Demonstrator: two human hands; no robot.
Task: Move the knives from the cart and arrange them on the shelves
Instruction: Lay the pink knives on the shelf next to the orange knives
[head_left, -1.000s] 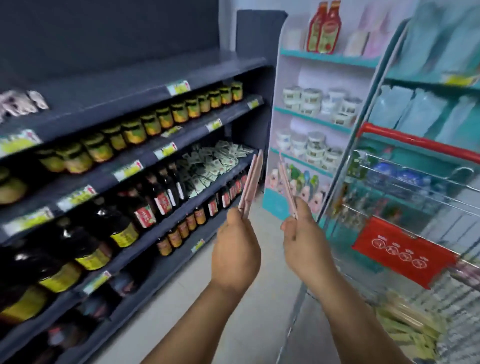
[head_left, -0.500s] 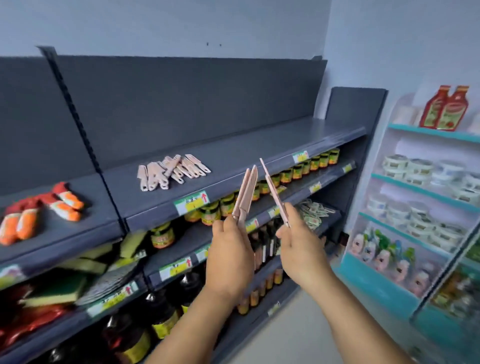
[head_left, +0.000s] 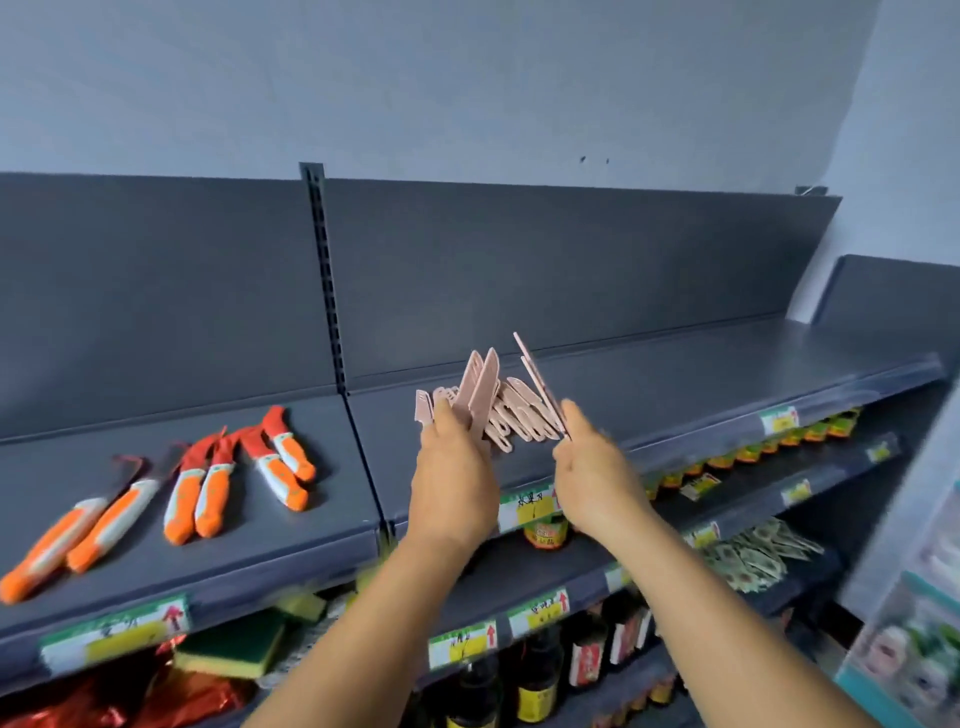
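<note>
Two hands: both raised in front of the top shelf (head_left: 675, 384), backs toward the camera, bare forearms below.
Left hand (head_left: 454, 488): grip clenched around pink knives (head_left: 480, 395), flat matte plastic, blunt rounded tips pointing up and slightly right (two blades show clearly; more I cannot tell).
Right hand (head_left: 597, 483): grip pinching thin pink knives (head_left: 540, 387) seen edge-on, narrow slivers tilted up and to the left.
Pile on shelf: loose heap of the same pink knives (head_left: 519, 415) lying flat on the top shelf, just behind and between the two hands, handles with slot-shaped holes, overlapping one another.
Shelf: dark grey painted metal, smooth, with an upright slotted post (head_left: 324, 280) dividing two bays.
Left bay: orange-handled knives (head_left: 208, 478) with white bands and red sheaths, lying in a rough fan, chunky rounded handles toward the shelf front.
Shelf edge: green-and-yellow price tags (head_left: 530, 512) with red arrows, blurred.
Lower shelves: dark sauce bottles (head_left: 540, 670), small jars (head_left: 545, 532), green-and-yellow sponges (head_left: 234, 649), pale flat sachets (head_left: 753, 556).
Wall: plain pale blue-grey behind the unit.
</note>
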